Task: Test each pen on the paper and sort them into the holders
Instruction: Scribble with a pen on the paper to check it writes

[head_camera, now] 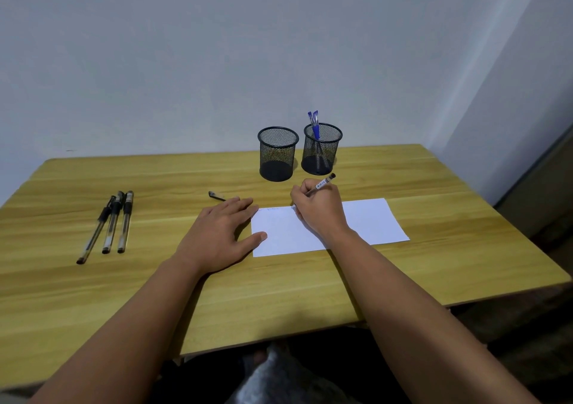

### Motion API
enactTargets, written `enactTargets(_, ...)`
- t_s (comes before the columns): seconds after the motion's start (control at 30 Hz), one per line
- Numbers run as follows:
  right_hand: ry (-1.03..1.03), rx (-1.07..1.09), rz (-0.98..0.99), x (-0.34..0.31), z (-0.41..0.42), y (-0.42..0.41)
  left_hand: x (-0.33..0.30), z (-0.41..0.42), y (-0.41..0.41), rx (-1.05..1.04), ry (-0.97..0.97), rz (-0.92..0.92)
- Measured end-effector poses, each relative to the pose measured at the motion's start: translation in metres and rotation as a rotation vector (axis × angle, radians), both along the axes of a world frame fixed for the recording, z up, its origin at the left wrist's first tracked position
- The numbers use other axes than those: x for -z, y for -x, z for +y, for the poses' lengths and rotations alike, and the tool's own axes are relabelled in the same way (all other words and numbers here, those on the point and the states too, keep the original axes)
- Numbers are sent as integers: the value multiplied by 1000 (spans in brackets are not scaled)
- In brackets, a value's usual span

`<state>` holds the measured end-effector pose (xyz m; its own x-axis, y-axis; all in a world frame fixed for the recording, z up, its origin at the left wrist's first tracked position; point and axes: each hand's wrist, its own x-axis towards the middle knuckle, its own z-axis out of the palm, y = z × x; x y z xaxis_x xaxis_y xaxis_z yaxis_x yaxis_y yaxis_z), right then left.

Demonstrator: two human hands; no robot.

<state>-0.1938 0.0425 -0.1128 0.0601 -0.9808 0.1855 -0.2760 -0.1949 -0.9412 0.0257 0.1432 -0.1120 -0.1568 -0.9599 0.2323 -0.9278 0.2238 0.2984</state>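
Observation:
My right hand (pixel 319 209) grips a black pen (pixel 323 183), its tip down on the top left part of the white paper (pixel 369 220). Faint marks show on the sheet near the tip. Flat on the table, my left hand (pixel 221 233) presses the paper's left edge with its thumb and fingertips. A loose black pen cap (pixel 216 195) lies just beyond that hand. Three black pens (pixel 112 222) lie side by side at the table's left. Behind the paper stand two black mesh holders: the left holder (pixel 277 154) looks empty, the right holder (pixel 322 149) contains two blue pens (pixel 314 124).
The wooden table (pixel 449 261) ends at a front edge near my body and a right edge beside a dark gap. A plain wall rises right behind the holders.

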Motion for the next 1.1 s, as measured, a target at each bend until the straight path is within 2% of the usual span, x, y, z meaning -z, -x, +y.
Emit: enactTargets(1.1,98,125,91,-4,3,-1,-1,2,0,-2,0,18)
